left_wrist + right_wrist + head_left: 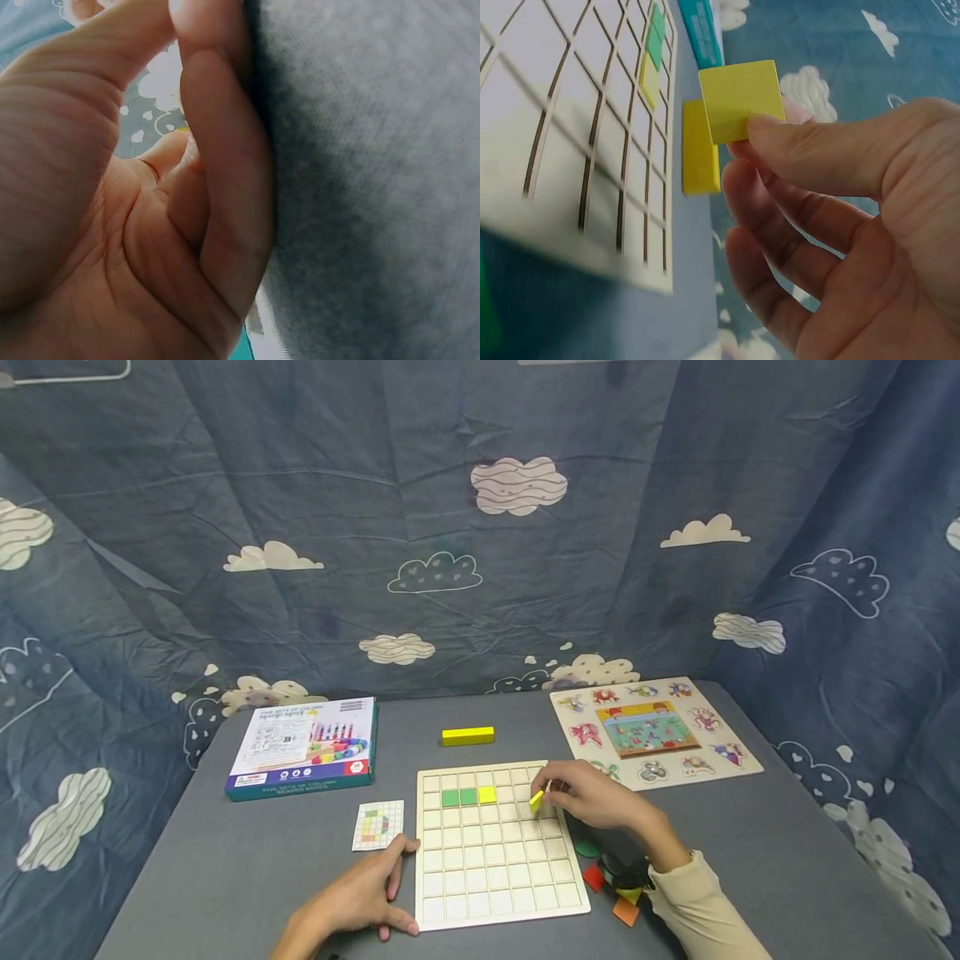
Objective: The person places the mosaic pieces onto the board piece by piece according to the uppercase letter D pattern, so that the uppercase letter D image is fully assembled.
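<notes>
A pale wooden grid board (517,878) lies on the table. In its second row from the far edge sit two green square tiles (459,797) and one yellow square tile (487,794). My right hand (596,795) is over the board's right part, pinching another yellow square tile (742,101) between thumb and fingertips. My left hand (362,887) rests at the board's left edge, its index finger and thumb spread apart and touching the edge. Just beyond it lies a small pattern card (378,825) with a coloured grid.
Red, orange, green and yellow pieces (626,910) lie right of the board, partly under the right forearm. A yellow bar (468,737) is behind the board. A boxed set (303,747) stands back left, and a picture puzzle board (720,768) back right. Cloud-printed cloth (420,635) hangs behind.
</notes>
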Available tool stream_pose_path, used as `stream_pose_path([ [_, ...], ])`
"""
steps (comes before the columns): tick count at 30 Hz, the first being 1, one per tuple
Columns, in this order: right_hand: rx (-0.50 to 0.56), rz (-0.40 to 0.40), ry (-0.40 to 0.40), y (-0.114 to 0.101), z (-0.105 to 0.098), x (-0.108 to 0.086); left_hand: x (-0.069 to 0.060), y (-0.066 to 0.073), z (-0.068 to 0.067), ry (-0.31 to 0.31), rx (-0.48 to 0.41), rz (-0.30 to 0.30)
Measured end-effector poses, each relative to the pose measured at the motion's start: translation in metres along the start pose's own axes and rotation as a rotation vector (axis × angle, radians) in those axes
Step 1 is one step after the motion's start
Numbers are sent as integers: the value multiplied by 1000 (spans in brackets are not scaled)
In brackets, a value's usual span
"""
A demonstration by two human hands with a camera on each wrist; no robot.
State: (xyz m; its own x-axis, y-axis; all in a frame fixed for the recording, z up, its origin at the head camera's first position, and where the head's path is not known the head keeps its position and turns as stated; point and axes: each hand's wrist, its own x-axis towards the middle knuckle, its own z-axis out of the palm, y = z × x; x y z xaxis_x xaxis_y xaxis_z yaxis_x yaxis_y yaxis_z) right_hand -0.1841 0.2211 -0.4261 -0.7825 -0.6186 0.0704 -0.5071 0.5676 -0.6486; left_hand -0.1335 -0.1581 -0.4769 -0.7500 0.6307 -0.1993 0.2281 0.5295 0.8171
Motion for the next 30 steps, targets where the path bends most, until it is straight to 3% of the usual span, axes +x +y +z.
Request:
stream_pose_path([
  [6, -13, -11, -10, -13, 15, 28, -1, -1, -2, 11, 2, -4],
  [12, -15, -38, 69, -26, 32, 52, -1, 1, -2, 0, 2, -8],
  [16, 15, -13, 154, -35, 46, 65, 1, 1, -2, -7, 5, -17],
  [21, 48, 52, 208, -44, 67, 75, 3, 1, 0, -2, 18, -17],
  [30, -73, 98, 225, -47, 91, 84, 1, 1, -1, 3, -13, -22],
])
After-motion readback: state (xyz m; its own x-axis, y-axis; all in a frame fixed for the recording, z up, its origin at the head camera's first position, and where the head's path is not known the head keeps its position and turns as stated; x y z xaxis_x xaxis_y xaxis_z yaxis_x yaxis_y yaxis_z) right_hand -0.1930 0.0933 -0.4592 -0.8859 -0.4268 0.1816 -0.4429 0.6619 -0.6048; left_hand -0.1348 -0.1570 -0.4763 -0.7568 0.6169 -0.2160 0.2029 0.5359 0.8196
